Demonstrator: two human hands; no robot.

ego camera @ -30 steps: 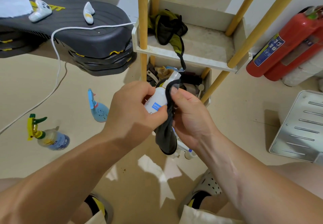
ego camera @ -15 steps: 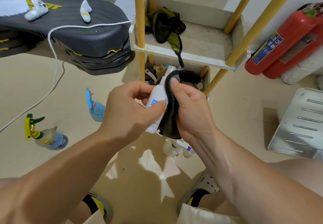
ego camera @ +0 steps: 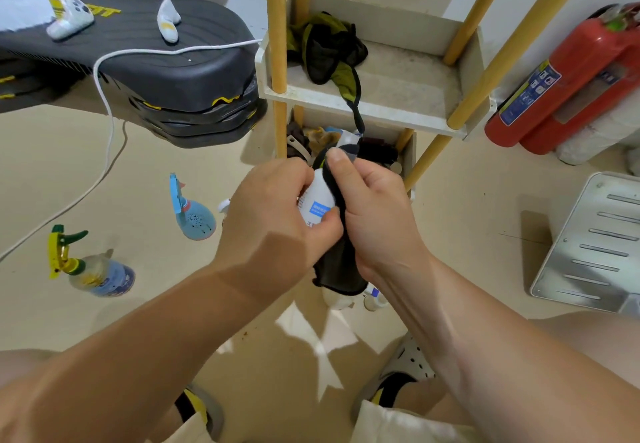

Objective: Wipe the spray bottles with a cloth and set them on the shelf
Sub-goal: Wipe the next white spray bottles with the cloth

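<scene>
The bottle [ego camera: 316, 200] is white with a blue label. It is held in the air between both hands, in front of the lower tier of the shelf [ego camera: 363, 110] and above the floor.

Left hand [ego camera: 273, 221]: fingers curled round the bottle body from the left. The thumb lies across the lower edge of the label. Only a narrow strip of the bottle shows between thumb and fingers.

Right hand [ego camera: 377, 221]: grasps the cloth [ego camera: 337, 266] and presses it against the right side of the bottle. The thumb tip sits on the cloth fold at the bottle's upper end – the cap area is mostly covered, so its form cannot be told. The cloth is dark; its free end hangs below both hands.

Other items:
- Blue bottle [ego camera: 194, 216] on the floor, left of the hands.
- Green-trigger bottle [ego camera: 93, 271] on the floor, further left.
- Two small bottles [ego camera: 372, 299] on the floor under the hanging cloth, partly hidden.
- Dark rag [ego camera: 325, 51] on the upper tier, one strap hanging over the front rim.
- Two extinguishers [ego camera: 571, 86] lying right of the shelf.
- Metal plate [ego camera: 595, 242] at the right edge.
</scene>
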